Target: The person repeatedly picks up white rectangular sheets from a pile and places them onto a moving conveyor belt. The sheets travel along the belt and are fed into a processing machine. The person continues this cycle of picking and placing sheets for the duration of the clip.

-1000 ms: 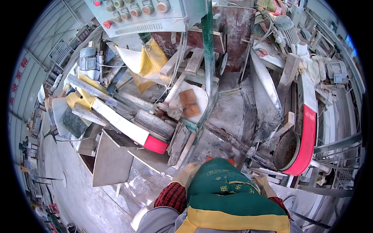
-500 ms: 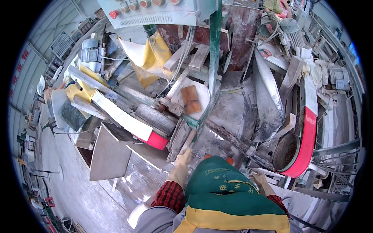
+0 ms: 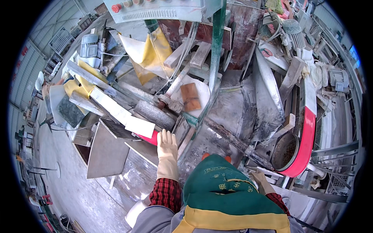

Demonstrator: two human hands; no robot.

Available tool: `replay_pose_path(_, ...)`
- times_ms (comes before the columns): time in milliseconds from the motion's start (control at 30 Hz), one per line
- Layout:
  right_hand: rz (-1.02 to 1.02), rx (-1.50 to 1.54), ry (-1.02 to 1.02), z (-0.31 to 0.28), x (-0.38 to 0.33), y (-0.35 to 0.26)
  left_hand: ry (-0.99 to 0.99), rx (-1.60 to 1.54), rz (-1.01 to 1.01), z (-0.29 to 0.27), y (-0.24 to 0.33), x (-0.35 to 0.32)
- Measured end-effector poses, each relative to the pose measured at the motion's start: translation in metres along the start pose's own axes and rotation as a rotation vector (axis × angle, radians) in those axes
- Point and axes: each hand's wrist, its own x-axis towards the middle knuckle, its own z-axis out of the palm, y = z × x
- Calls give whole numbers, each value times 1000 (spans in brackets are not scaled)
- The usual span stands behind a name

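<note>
My left hand [image 3: 168, 155], in a cream glove, is held flat with its fingers stretched out and nothing in it. Its fingertips are at the rounded red end [image 3: 149, 139] of the left conveyor belt; whether they touch it I cannot tell. Just beyond them, a white rectangular piece [image 3: 140, 127] lies on the belt, slightly askew. My right hand [image 3: 262, 183], also gloved, is low beside the green apron [image 3: 221, 178], partly covered by it, so its fingers do not show clearly.
A second belt with a red end [image 3: 305, 143] curves at the right. A green post [image 3: 216, 46] rises ahead beneath a control box [image 3: 163, 11] with red buttons. Between the belts lie a brown block [image 3: 190, 97] and a long dirty bar [image 3: 233, 141]. A tilted board [image 3: 107, 153] stands left.
My left hand has moved from the wooden slats leftward to the belt's red end, its fingers now extended. The white piece now shows separately over that end. My right hand has hardly moved.
</note>
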Motion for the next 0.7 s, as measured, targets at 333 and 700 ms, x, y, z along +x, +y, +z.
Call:
replay_pose_path(333,-3,-59,25,2,3,2,-175,-1760,-59,33,-76,-27)
replay_pose_path(700,-46,-95,-60,15,18,-21,133,1278,444,11,-20,18)
